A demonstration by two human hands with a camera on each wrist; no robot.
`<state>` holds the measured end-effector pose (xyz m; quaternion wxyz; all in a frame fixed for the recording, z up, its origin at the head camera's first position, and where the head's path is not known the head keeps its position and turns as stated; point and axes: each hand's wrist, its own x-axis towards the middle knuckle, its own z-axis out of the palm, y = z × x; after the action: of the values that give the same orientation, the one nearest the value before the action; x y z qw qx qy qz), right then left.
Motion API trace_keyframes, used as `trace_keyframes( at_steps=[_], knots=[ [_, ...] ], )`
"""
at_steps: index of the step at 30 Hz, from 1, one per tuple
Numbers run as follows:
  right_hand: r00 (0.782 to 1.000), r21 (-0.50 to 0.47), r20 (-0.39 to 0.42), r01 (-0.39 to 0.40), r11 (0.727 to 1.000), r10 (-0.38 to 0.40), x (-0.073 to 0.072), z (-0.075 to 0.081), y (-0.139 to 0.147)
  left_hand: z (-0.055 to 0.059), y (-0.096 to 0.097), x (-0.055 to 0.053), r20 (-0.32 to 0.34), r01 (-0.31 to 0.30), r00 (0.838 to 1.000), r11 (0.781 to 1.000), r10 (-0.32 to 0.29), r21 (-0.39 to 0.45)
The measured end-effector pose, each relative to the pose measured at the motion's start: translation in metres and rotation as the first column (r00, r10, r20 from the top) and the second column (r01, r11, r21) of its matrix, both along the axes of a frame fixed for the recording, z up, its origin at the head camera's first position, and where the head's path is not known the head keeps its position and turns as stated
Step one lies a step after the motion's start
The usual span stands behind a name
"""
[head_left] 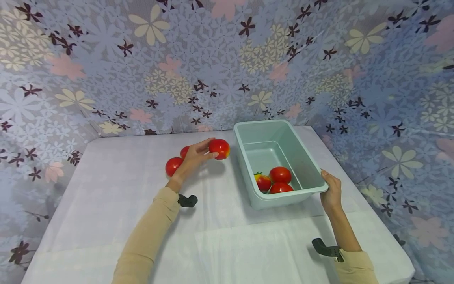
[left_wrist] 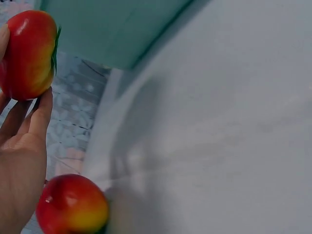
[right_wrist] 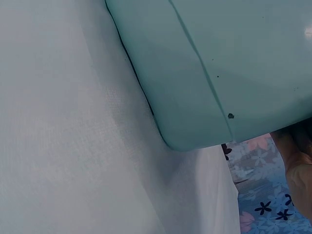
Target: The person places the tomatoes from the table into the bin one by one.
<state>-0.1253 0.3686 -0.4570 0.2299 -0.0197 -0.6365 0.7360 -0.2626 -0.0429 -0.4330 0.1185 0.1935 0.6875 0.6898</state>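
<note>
My left hand holds a red tomato with a yellow patch between thumb and fingers, raised above the table just left of the pale green tub. In the left wrist view the held tomato shows green leaves on one side. My right hand grips the tub's rim at its near right corner; in the right wrist view the hand is partly hidden behind the tub wall. Inside the tub, at the near end, lie three tomatoes, one with a green top.
Two more tomatoes lie on the table by my left wrist, a nearer one and one partly hidden by the hand. A white cloth covers the table. Flowered fabric hangs behind and beside it.
</note>
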Motion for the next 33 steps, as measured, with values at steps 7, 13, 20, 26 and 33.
trace_keyframes(
  at_steps=[7, 13, 20, 26, 33],
  knots=[
    [1.000, -0.023, -0.009, -0.004, 1.000, 0.003, 0.001, 0.000, -0.001, 0.014, -0.004, -0.005, -0.010, 0.015, 1.000, 0.999, -0.015, 0.032],
    [1.000, -0.042, -0.021, -0.003, 0.999, 0.002, 0.000, 0.002, -0.004, 0.011, 0.002, -0.020, -0.074, 0.020, 0.997, 0.998, -0.016, 0.052],
    [1.000, -0.033, -0.013, -0.001, 0.999, 0.001, 0.000, 0.002, -0.007, 0.021, 0.013, -0.023, -0.109, 0.055, 0.993, 0.994, -0.044, 0.097],
    [1.000, -0.037, -0.016, -0.011, 0.999, 0.011, -0.001, 0.002, -0.007, 0.042, 0.019, -0.014, -0.108, 0.097, 0.990, 0.989, -0.085, 0.113],
    [1.000, -0.029, -0.013, 0.001, 1.000, -0.001, -0.003, 0.003, -0.009, 0.053, 0.026, -0.010, -0.103, 0.104, 0.990, 0.989, -0.093, 0.107]
  ],
)
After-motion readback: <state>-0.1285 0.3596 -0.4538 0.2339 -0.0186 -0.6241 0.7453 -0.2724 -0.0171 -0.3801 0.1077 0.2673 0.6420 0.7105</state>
